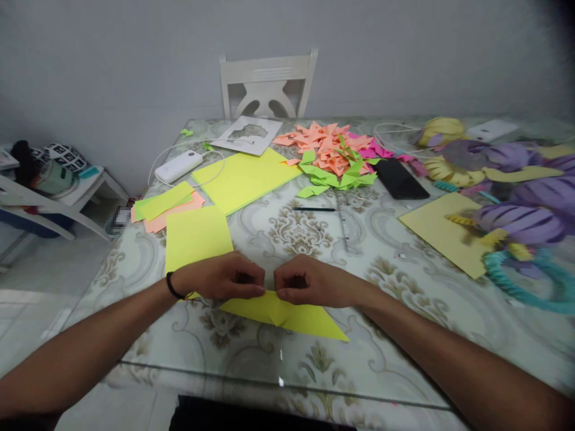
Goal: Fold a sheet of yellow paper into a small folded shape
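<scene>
1. Head view: both hands are down on the worktop (386,335), side by side at the near edge, knuckles up.
2. The left hand (222,276), a black band at its wrist, has its fingers curled shut, pinching the top edge of the folded yellow paper (287,314).
3. The right hand (309,281) mirrors it, fingers curled closed and pressing the same edge, just beside the left one.
4. That folded yellow paper lies flat on the worktop right under the hands, its point running off to the right.
5. Just behind the left hand sits a yellow sheet (195,234), partly covered by the wrist.
6. Farther back there's a larger yellow sheet (245,176), with a white power bank (178,166) and its cable beside it.
7. A black pen (314,209) and a clear ruler (344,224) lie mid-worktop, well apart from the hands.
8. Behind them is a heap of orange and green folded pieces (332,152), with a dark phone (401,178) to its right.
9. Purple, yellow and teal paper decorations (525,203) crowd the right side.
</scene>
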`<state>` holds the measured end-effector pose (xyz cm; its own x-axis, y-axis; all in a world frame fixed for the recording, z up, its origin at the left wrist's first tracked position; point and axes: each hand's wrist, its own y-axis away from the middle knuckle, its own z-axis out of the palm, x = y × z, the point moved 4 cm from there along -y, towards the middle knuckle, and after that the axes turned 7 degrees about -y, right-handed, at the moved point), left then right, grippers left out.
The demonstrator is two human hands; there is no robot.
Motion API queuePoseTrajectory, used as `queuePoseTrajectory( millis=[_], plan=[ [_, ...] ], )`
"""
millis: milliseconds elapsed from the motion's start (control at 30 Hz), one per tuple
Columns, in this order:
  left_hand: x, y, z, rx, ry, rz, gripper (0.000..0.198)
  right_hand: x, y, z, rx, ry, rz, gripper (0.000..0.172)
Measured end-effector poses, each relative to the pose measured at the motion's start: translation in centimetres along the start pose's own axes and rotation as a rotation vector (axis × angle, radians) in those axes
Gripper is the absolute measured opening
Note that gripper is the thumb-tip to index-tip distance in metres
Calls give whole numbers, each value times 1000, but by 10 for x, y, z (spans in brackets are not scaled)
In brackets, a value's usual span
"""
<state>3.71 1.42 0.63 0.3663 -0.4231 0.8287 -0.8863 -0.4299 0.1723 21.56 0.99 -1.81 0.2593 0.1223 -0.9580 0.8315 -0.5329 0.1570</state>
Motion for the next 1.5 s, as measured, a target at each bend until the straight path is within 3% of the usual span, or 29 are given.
queuePoseTrajectory(
  millis=[233,533,600,700,800,867,1033,1200,1367,1500],
  plan=[
    [4,2,-6,-35,8,22,33,1,3,-10,-74,-76,-30,26],
    [-3,8,-9,-72,154,16,36,17,4,-17,-212,-497,-101,38],
    [-5,9,-9,-79,156,13,36,16,2,-19,-166,-654,-184,37],
    [-8,7,-9,-65,144,-11,35,16,-1,-22,20,-797,-245,32],
    [-11,5,-9,-20,153,-75,36,14,-2,-22,159,-707,-227,24],
    [-13,3,-10,40,168,-109,38,10,-2,-20,155,-593,-209,27],
    [-21,3,-14,242,339,-201,33,4,0,-19,185,-295,-169,50],
    [-23,3,-13,266,404,-235,33,6,0,-22,255,-29,-160,45],
    [-25,3,-14,268,329,-225,34,9,-2,-22,298,-31,-125,40],
    [-23,2,-15,280,217,-199,32,11,-3,-20,299,-197,-47,35]
  ],
)
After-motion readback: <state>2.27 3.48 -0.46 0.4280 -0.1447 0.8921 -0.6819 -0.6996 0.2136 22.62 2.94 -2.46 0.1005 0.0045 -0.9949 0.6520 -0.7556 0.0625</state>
